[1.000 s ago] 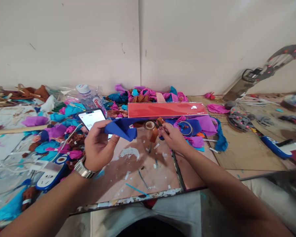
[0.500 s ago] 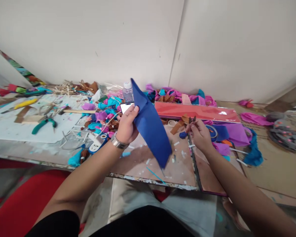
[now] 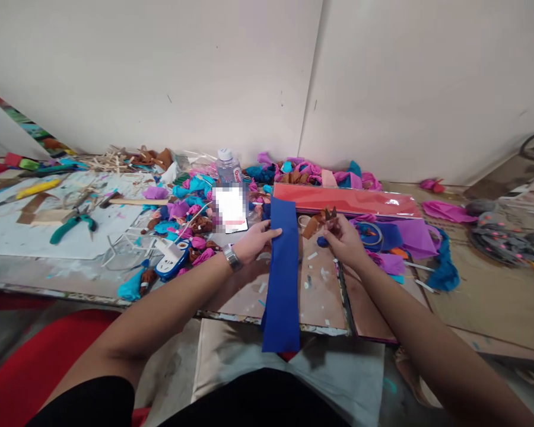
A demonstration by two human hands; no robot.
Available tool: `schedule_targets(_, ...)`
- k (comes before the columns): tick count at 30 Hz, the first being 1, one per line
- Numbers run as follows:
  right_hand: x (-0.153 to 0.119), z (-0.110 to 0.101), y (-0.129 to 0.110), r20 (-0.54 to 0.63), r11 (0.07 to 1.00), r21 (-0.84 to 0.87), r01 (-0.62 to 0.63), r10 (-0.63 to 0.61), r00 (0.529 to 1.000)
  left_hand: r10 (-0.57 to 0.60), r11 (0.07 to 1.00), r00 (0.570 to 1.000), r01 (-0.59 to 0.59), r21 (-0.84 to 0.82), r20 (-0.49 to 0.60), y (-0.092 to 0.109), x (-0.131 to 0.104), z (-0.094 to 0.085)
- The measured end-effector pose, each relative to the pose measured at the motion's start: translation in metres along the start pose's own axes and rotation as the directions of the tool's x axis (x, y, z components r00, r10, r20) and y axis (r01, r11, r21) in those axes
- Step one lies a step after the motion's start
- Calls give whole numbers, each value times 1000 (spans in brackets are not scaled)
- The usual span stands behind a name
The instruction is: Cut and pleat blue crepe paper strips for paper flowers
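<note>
My left hand [image 3: 254,242] is closed on a long strip of deep blue crepe paper [image 3: 283,273], thumb in front and fingers behind. The strip hangs upright, its lower end past the table's front edge. To its right, my right hand [image 3: 345,240] is closed around what look like small scissors [image 3: 330,214], with two dark pointed tips showing above the fingers; the rest is hidden in the hand. Brown paper [image 3: 311,226] and a small dark blue lump [image 3: 323,241] are beside these fingers. The hands are apart.
A phone [image 3: 231,209] stands by a plastic bottle [image 3: 228,169]. Wrapped red sheets [image 3: 347,200] lie behind my right hand. A power strip [image 3: 173,261], green-handled pliers [image 3: 73,226], a hammer [image 3: 133,201] and a yellow cutter [image 3: 38,188] lie left. Colourful paper bundles line the wall.
The blue strip has swung from a slant to hanging straight and facing me. My left hand has lowered slightly and uncovered the phone. My right hand keeps its grip.
</note>
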State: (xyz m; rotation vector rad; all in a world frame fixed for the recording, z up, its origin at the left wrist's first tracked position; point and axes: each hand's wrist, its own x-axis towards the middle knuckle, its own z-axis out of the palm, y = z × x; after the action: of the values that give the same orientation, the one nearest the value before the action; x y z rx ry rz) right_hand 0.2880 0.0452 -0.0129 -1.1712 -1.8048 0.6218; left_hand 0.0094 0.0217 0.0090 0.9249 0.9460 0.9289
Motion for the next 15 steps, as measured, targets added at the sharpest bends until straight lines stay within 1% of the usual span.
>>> schedule_targets(2,-2,3,0,44,1000,7,-11,11,999,-12,999,999,11,31,38,-5,2,-1)
schedule_targets(4,-3,5,-2,77,999,12,-36,35,996,7,999,999,-9,44,53,-8,4,-2)
schedule_targets(7,-6,4,-7,88,999,-11,-46,47,995,55,997,998,-55,49,16,-9,5,-1)
schedule_targets(9,-7,2,-11,109,999,-46,-12,17,994,93,995,995,-92,41,-21,-9,5,0)
schedule_targets(11,-8,0,-12,131,989,-146,28,-9,991,137,990,990,-136,22,-41,-7,5,0)
schedule_targets(13,-9,-1,-13,178,974,-213,81,-43,983,163,987,987,-163,6,-13,-6,4,1)
schedule_targets(15,-9,-1,-12,244,971,-194,137,-88,966,197,980,980,-196,-32,26,-4,2,2)
